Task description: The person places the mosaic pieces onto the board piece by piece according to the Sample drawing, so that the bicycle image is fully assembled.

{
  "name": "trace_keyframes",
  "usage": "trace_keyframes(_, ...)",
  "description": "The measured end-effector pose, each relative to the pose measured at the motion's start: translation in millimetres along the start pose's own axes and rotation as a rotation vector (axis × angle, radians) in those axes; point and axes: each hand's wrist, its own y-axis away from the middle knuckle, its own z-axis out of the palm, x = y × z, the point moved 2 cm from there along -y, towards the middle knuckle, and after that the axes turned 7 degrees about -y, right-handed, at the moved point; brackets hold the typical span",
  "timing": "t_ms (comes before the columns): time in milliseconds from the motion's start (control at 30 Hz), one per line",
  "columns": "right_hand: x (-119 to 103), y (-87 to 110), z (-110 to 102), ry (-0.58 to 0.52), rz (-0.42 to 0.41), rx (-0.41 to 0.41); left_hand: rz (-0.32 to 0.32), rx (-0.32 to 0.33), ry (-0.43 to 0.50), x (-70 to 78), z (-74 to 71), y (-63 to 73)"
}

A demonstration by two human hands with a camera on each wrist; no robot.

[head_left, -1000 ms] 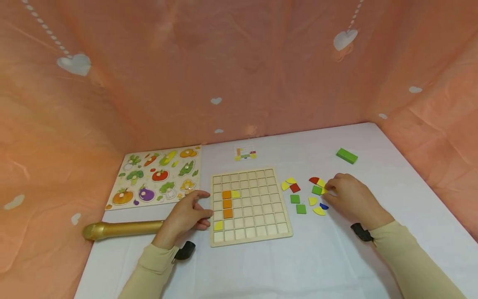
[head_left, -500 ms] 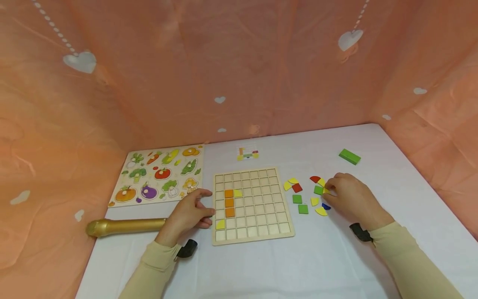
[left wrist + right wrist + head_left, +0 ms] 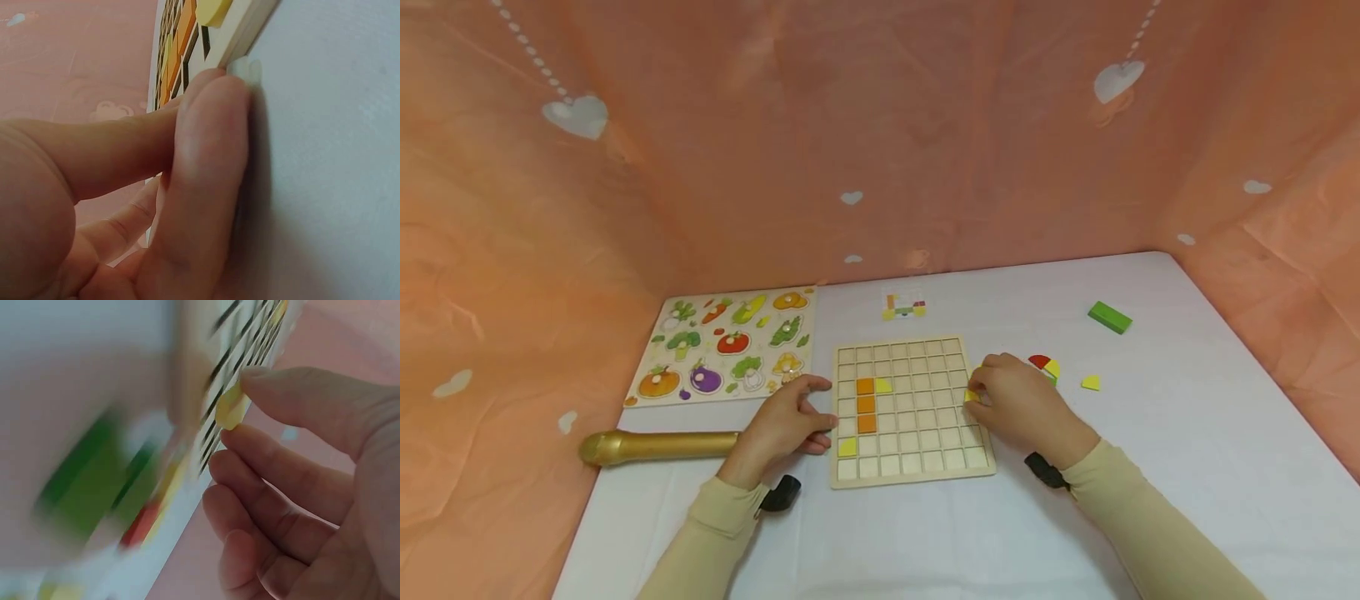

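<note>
Yellow piece (image 3: 230, 411): pinched between thumb and forefinger of right hand (image 3: 1028, 408), which has shifted from loose pieces (image 3: 1040, 362) to grid board's (image 3: 910, 480) right side; apparently not yet seated. Left hand (image 3: 781, 427): fingers loosely parted, at board's left edge.

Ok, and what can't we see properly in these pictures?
Head view: whatever lies behind the right hand, which blocks it.
Head view: the end of the golden microphone, behind the left hand.
Head view: tiny details on the pattern card, too small.
Left wrist view: part of the wooden grid board, cut off by the top edge.
Right wrist view: edges of the green tiles, blurred.
Right wrist view: the yellow tile, partly covered by fingers.
</note>
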Motion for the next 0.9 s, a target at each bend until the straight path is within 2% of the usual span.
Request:
trace_keyframes(367,-76,-24.4,36,0.019,-0.261,-0.014,0.000,0.001,-0.002,-1.3,-2.1,-0.7)
trace_keyframes(633,-108,-28.6,57,0.034,-0.314,-0.069,0.017,-0.007,0.011,-0.5,-2.8,-0.3)
trace_keyframes(900,-116,-28.1,66,0.036,-0.314,-0.069,0.025,-0.009,0.011,1.1,-1.3,0.5)
